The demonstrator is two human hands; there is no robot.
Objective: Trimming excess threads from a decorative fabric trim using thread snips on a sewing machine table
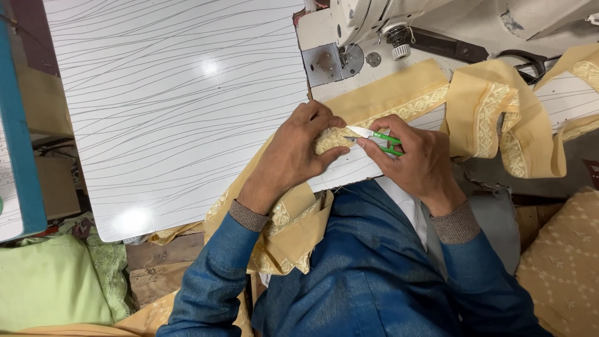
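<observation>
White table holds yellow cloth by the sewing machine. Left hand pinches its lace edge. Right hand grips small green snips, blades narrow. One slip could cut the lace or a finger

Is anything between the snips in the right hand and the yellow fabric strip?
Nothing visible. The snips in the right hand point at the fabric strip, which the left hand pins beside the blades.
</observation>
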